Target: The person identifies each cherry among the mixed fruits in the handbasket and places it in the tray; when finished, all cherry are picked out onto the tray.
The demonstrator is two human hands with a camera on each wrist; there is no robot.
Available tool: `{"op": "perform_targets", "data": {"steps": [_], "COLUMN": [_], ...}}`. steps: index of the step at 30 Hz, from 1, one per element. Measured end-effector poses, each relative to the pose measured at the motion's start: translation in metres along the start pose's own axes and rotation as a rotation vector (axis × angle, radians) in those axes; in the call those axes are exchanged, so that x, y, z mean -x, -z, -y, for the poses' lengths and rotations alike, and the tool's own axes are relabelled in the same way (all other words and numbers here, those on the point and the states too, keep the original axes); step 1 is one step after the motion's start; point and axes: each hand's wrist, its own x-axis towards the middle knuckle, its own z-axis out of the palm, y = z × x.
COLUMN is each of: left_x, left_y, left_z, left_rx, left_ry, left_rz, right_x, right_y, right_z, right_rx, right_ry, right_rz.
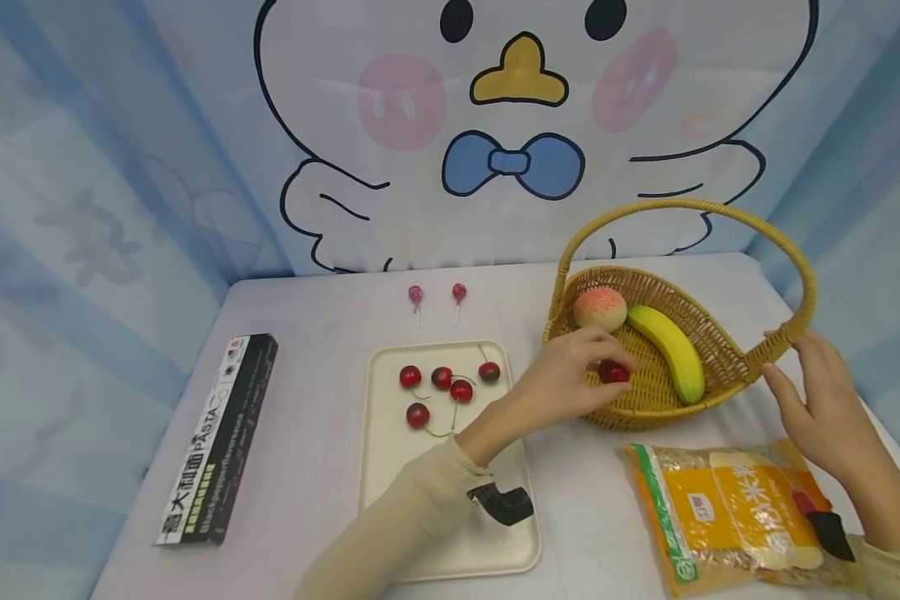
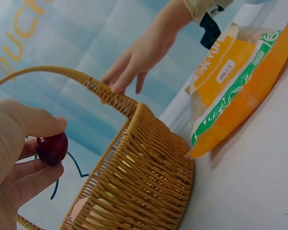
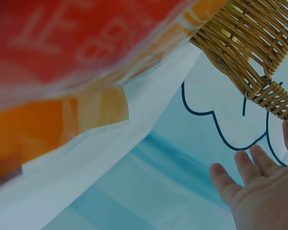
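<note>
My left hand (image 1: 573,375) pinches a dark red cherry (image 2: 53,148) between thumb and fingers, above the wicker basket (image 1: 648,417). A peach (image 1: 600,308) and a banana (image 1: 667,350) lie in the basket. At the basket's right side, my right hand (image 1: 821,400) touches the base of the tall handle (image 1: 690,204). Its other fingers are spread and hold nothing in the right wrist view. Several cherries (image 1: 461,391) with stems lie on the upper part of a cream tray (image 1: 378,467), which my left forearm partly covers.
A yellow-orange plastic bag (image 1: 720,500) lies in front of the basket, under the right forearm. A black-and-white pasta box (image 1: 217,442) is at the left. Two lollipops (image 1: 416,296) lie behind the tray. A printed curtain (image 1: 510,225) hangs behind the table.
</note>
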Motion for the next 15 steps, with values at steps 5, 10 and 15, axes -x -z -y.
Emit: {"op": "perform_targets", "data": {"steps": [5,10,15], "left_x": [0.012,0.021,0.032], "left_y": [0.009,0.018,0.025], "left_z": [-0.001,-0.001,0.002], "left_rx": [0.019,0.027,0.072], "left_ry": [0.039,0.074,0.085], "left_rz": [-0.017,-0.037,-0.07], "right_x": [0.0,0.0,0.0], "right_y": [0.0,0.0,-0.001], "right_z": [0.002,0.001,0.0], "right_rx": [0.016,0.015,0.008], "right_ry": [-0.008,-0.006,0.008], "right_rz": [-0.003,-0.006,-0.008]}}
